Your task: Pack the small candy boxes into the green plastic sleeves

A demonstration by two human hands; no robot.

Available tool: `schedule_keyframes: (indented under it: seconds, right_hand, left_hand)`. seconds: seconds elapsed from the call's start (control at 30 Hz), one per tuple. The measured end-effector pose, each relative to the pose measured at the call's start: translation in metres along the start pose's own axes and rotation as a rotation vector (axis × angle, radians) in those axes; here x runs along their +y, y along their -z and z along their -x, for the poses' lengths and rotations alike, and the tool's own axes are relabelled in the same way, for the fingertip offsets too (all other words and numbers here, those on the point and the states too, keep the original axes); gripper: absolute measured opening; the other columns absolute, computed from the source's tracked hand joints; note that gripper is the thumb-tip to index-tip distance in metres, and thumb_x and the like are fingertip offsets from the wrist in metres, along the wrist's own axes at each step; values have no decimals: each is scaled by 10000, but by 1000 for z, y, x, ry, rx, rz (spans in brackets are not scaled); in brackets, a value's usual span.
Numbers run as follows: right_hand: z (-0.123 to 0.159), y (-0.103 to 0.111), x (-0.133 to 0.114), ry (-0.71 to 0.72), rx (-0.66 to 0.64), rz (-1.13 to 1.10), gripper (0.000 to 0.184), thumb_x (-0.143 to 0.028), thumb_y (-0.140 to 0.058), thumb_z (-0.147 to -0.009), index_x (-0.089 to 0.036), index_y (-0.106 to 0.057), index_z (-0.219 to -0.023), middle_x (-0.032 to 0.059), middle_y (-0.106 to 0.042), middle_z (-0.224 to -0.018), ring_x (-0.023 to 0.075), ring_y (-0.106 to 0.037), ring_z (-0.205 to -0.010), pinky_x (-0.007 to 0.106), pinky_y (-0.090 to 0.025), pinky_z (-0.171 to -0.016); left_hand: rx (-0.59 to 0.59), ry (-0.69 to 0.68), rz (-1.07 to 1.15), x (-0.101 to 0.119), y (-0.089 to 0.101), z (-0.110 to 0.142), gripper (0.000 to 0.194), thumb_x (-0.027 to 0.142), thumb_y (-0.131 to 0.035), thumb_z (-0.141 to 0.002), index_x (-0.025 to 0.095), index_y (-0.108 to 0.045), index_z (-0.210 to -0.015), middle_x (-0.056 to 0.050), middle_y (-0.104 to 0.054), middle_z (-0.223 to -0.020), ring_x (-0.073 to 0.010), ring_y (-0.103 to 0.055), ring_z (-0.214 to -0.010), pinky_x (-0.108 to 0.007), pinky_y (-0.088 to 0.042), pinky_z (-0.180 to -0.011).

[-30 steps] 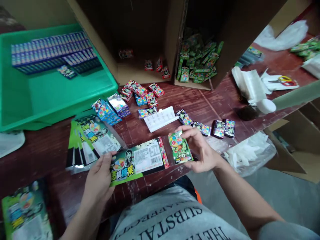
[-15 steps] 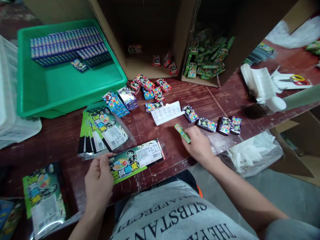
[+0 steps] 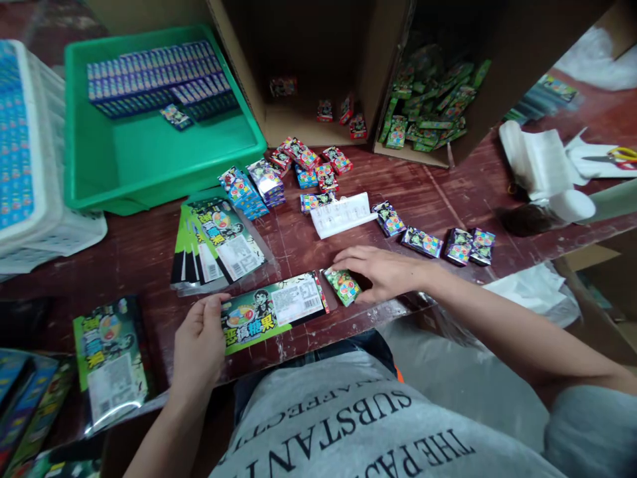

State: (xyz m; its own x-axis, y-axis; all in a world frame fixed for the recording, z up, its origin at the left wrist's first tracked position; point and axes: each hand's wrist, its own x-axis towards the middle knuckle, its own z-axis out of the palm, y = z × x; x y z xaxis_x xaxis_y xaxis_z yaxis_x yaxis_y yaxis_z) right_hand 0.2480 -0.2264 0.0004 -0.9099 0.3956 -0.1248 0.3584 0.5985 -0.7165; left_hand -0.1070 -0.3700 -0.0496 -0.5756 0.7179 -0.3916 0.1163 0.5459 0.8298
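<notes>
My left hand (image 3: 200,340) pinches the left end of a long green and black printed packet (image 3: 271,309) that lies near the table's front edge. At the packet's other end, my right hand (image 3: 381,271) grips a small green candy box (image 3: 343,285) between thumb and fingers. The box is low at the table, close by the packet's right end. Beyond the left hand, a fanned stack of similar packets (image 3: 233,255) rests on the table, and another packet (image 3: 112,362) lies to the left. Behind the right hand is a folded white printed sheet (image 3: 343,216).
A green tub (image 3: 149,192) holds rows of small boxes. Beside it stands a white basket (image 3: 52,206). Two cardboard compartments (image 3: 318,133) contain red and green boxes. Several purple boxes (image 3: 421,241) lie to the right, and scissors (image 3: 610,158) sit farther off.
My right hand has moved left and brought the green candy box from a tilted hold down beside the packet's right end. The left hand keeps its pinch. The view has shifted slightly.
</notes>
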Motion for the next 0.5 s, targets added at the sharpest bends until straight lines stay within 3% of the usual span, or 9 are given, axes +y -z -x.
schedule_keyframes:
  seconds: [0.17,0.27,0.33,0.5]
  right_hand:
    - [-2,-20,-9,-20,229,-28,801,-451,-821,-822,-269,-442,-1503,131,-516,-1411,302,-526,-1313,515,-471,-1114]
    - [0,-28,-18,-108,424,1,792,-487,-840,-802,-238,-460,-1451,147,-519,-1352,318,-523,-1291,534,-478,-1099]
    - [2,-30,-23,-159,488,-13,796,-517,-854,-777,-227,-480,-1418,146,-529,-1319,325,-532,-1267,535,-489,-1083]
    - [9,-21,-36,-17,271,-248,846,-521,-879,-746,-260,-491,-1450,119,-527,-1354,282,-549,-1273,465,-497,-1083]
  left_hand:
    - [-4,67,86,12,-6,8,445,607,-679,-823,199,-712,-997,7,-671,-765,-143,-597,-599,-235,-497,-538]
    - [19,106,178,25,-10,9,393,564,-692,-813,206,-694,-975,23,-643,-707,-156,-624,-600,-244,-518,-537]
    - [14,124,214,32,-12,9,365,536,-705,-802,206,-686,-957,30,-631,-678,-163,-640,-603,-249,-535,-546]
    - [-58,165,278,34,-9,2,394,540,-753,-761,207,-686,-961,40,-628,-642,-156,-641,-565,-253,-553,-543]
